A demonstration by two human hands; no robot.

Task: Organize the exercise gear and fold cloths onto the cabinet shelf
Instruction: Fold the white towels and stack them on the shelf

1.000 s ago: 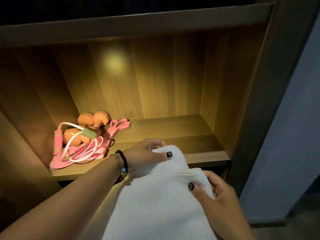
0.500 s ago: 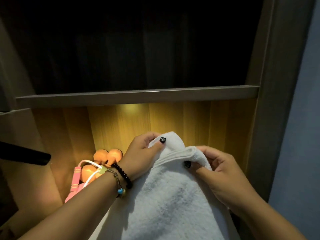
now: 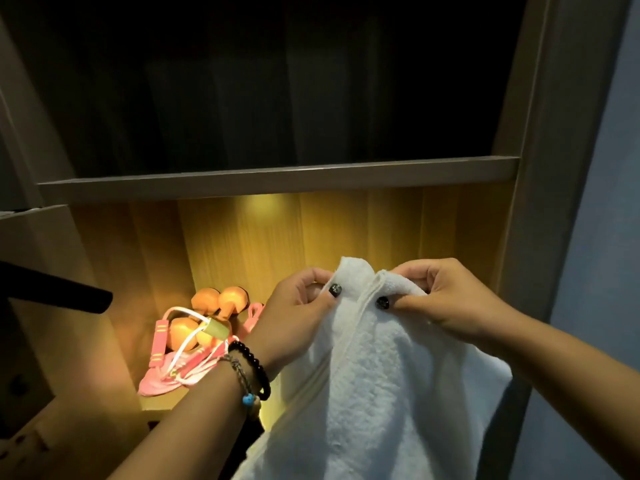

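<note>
So, from the head view, the person stands at the cabinet with a white towel (image 3: pixel 377 368) raised in front of the lit shelf (image 3: pixel 162 403). The left hand (image 3: pixel 298 317) pinches one top corner between thumb and curled fingers, and the right hand (image 3: pixel 446 299) pinches the neighbouring corner the same way, the two hands just beside each other with a hemmed edge running down between them. The rest of the towel hangs down and out of the bottom of the picture, so I cannot tell how long it is.

It looks thick and fluffy, soft and light, the sort of cloth that sags wherever it is not held. To my eye the corners and the hem are the right places to grip: they keep the edges lined up for a fold, whereas a grab at the middle would only bunch it.

On the shelf, at the left, the orange dumbbells (image 3: pixel 221 299) sit with a pink skipping rope (image 3: pixel 173 358) heaped over and around them, well apart from the towel. The part of the shelf behind the towel is hidden. The compartment above is too dark to read.
</note>
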